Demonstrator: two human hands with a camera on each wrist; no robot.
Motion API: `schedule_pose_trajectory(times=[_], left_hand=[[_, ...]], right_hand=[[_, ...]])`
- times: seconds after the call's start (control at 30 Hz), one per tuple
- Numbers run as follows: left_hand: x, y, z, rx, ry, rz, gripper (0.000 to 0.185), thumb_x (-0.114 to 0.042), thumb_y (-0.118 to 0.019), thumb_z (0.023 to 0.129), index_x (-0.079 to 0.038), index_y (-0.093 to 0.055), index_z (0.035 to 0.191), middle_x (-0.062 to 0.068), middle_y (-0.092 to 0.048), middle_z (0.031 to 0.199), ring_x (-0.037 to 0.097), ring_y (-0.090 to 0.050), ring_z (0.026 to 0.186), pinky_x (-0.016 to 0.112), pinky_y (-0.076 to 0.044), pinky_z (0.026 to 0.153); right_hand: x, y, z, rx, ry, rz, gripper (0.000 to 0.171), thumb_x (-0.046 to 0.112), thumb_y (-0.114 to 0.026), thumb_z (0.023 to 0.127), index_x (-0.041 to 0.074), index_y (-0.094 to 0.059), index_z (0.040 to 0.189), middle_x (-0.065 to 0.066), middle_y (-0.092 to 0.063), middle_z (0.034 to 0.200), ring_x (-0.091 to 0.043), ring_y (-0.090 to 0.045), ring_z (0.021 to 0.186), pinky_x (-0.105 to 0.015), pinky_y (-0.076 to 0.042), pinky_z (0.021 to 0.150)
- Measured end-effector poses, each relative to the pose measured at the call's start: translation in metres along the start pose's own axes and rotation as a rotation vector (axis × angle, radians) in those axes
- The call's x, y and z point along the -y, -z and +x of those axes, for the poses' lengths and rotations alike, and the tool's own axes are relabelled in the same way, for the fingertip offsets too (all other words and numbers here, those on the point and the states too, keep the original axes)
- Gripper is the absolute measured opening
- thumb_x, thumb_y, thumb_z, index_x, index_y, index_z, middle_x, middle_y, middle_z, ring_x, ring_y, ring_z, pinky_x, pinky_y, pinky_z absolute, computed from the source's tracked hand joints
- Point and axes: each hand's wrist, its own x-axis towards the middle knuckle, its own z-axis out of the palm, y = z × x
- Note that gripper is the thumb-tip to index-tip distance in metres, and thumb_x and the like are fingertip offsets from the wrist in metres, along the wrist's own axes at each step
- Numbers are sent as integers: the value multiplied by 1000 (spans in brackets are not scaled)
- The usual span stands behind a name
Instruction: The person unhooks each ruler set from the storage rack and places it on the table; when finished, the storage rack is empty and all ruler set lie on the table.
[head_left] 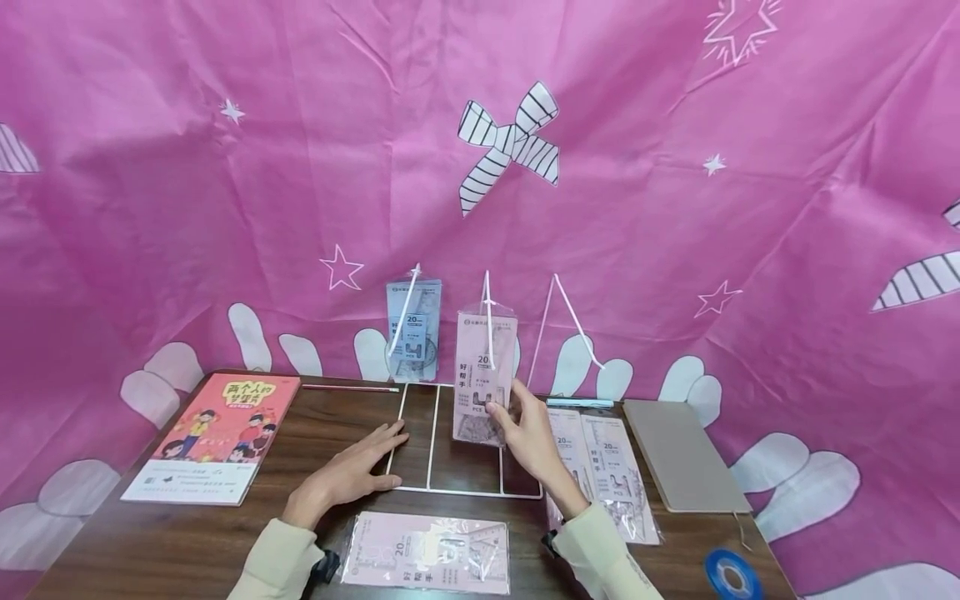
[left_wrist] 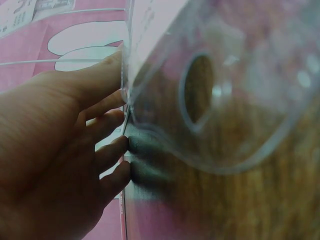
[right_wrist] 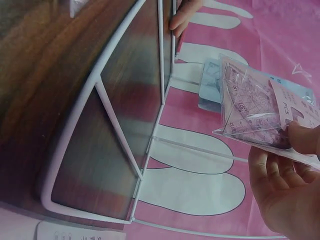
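A white wire rack (head_left: 431, 487) stands on the brown table, its hooks rising at the back. My left hand (head_left: 378, 450) lies flat with straight fingers on the left edge of the rack's base; the fingertips (left_wrist: 117, 150) touch the wire. My right hand (head_left: 501, 408) pinches the lower part of a pink packet (head_left: 483, 367) that hangs upright at the rack's middle hook. In the right wrist view thumb and fingers (right_wrist: 295, 145) pinch that pink packet (right_wrist: 255, 110). A blue packet (head_left: 412, 329) hangs on the left hook. The right hook carries nothing.
Another pink packet (head_left: 427, 552) lies flat at the table's front, between my arms, and its clear top (left_wrist: 210, 90) fills the left wrist view. Two more packets (head_left: 600, 467) lie right of the rack. An orange book (head_left: 213, 437) lies left, a grey notebook (head_left: 682, 454) right, a blue tape roll (head_left: 731, 575) front right.
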Motion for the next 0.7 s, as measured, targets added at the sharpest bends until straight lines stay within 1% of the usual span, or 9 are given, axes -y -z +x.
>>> schedule_pose_trajectory(times=[0.1, 0.3, 0.53, 0.7], left_hand=[[0, 0, 0, 2, 0, -2, 71, -28, -73, 99, 2, -43, 156, 24, -27, 169, 50, -21, 155, 73, -25, 117], [3, -2, 1, 0, 8, 9, 71, -29, -72, 99, 0, -43, 157, 22, -26, 170, 49, -20, 155, 74, -25, 116], [4, -2, 1, 2, 19, 14, 71, -28, -72, 99, -1, -43, 158, 21, -25, 170, 47, -20, 156, 74, -25, 117], [3, -3, 1, -1, 13, 10, 71, -29, -72, 99, 0, -43, 157, 22, -26, 170, 48, -20, 156, 74, -25, 117]], right_hand=[[3, 3, -4, 4, 0, -8, 23, 6, -74, 96, 7, -69, 118, -7, -79, 91, -15, -69, 67, -27, -56, 58], [8, 8, -13, 8, -15, 0, 21, 8, -75, 96, 9, -70, 117, -5, -78, 89, -15, -68, 67, -26, -54, 58], [11, 12, -25, 24, -20, 11, 27, 4, -74, 95, 7, -69, 122, -6, -79, 92, -14, -71, 70, -26, -57, 63], [15, 15, -32, 28, -31, 27, 24, 2, -74, 95, 10, -69, 117, -4, -79, 91, -16, -72, 71, -27, -58, 63]])
